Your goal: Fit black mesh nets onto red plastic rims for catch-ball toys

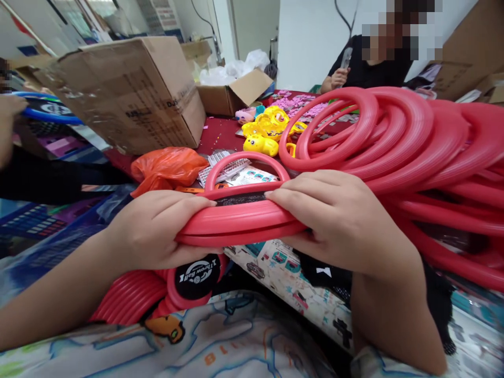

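My left hand (157,231) and my right hand (334,215) both grip a red plastic ring (244,220) held flat in front of me, fingers curled over its rim. Black mesh shows inside the ring between my thumbs. Below my left hand lies a stack of finished red discs (129,296), the nearest with a black "Throw Ball" label (197,275). A large pile of loose red rings (413,152) leans at the right, touching my right hand's side.
A big cardboard box (129,92) stands at the left, an orange plastic bag (167,168) beside it. Yellow toy pieces (268,131) and pink bits lie on the red table. A person in black sits across the table; another person's arm (8,126) holds a blue disc at far left.
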### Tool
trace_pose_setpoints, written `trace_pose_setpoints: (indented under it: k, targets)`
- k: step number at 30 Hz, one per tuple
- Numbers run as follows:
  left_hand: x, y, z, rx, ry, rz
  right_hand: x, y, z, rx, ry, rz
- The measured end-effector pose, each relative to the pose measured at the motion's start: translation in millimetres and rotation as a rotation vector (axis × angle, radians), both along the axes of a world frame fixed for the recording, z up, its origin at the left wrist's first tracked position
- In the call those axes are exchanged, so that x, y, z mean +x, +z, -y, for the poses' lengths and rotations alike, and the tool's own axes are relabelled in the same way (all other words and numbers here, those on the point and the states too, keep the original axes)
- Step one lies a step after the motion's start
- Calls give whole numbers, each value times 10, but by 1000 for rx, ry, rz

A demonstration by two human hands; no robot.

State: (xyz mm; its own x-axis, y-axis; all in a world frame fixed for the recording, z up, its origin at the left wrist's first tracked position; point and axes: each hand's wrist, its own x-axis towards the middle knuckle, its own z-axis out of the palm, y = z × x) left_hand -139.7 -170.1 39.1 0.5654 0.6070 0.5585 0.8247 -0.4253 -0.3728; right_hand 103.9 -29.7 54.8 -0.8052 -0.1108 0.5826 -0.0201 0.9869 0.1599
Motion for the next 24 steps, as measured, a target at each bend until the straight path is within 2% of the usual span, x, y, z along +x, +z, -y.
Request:
trace_pose_setpoints:
  k: [3, 9, 11, 19, 24]
  targets:
    - [-10, -33, -26, 17, 13, 24, -7, 4, -21, -30, -14, 7]
    - [36, -83, -64, -16, -23, 23, -84, -24, -61, -278, 49, 171]
    - [59, -85, -72, -21, -25, 15, -104, -35, -52, -304, 39, 211]
    - [49, -20, -109, 7, -26, -3, -135, -42, 33, -84, -42, 108]
    - [-33, -3, -79, -13, 13, -7, -89, -37, 29, -103, -27, 155]
